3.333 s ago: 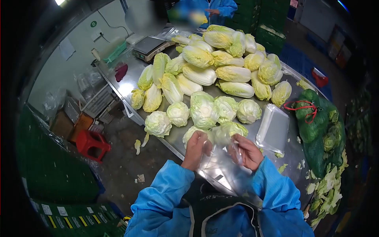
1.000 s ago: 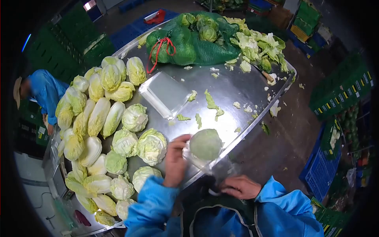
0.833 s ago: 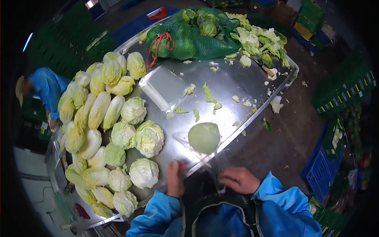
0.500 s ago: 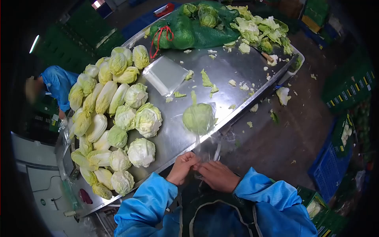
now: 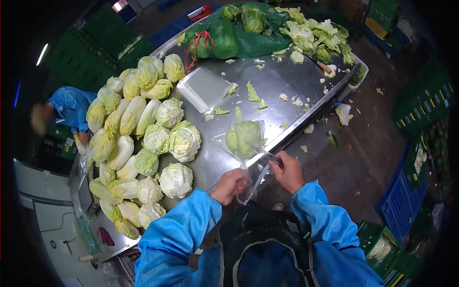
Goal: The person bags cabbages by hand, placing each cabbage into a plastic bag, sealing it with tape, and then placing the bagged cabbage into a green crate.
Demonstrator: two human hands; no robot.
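A round green cabbage (image 5: 243, 138) sits inside a clear plastic bag (image 5: 255, 181) on the metal table (image 5: 205, 148), close to its near edge. Both hands are at the bag's open end, which hangs over that edge towards me. My left hand (image 5: 231, 186) is closed round one side of the film. With thumb and fingers pinched, my right hand (image 5: 288, 172) grips the other side, a little apart from the left. A flat stack of clear bags (image 5: 204, 91) lies farther back on the table.
Several Chinese cabbages and round cabbages (image 5: 176, 181) fill the table's left side. At the back are a green net sack (image 5: 258, 43), loose leaves (image 5: 315, 36) and a knife handle (image 5: 324, 67). A co-worker in blue (image 5: 71, 105) bends at the far left. Green crates (image 5: 423, 105) stand right.
My hands, close together before, have moved apart, the right one up and to the right. The plastic is now stretched between them. The co-worker's arm has shifted slightly.
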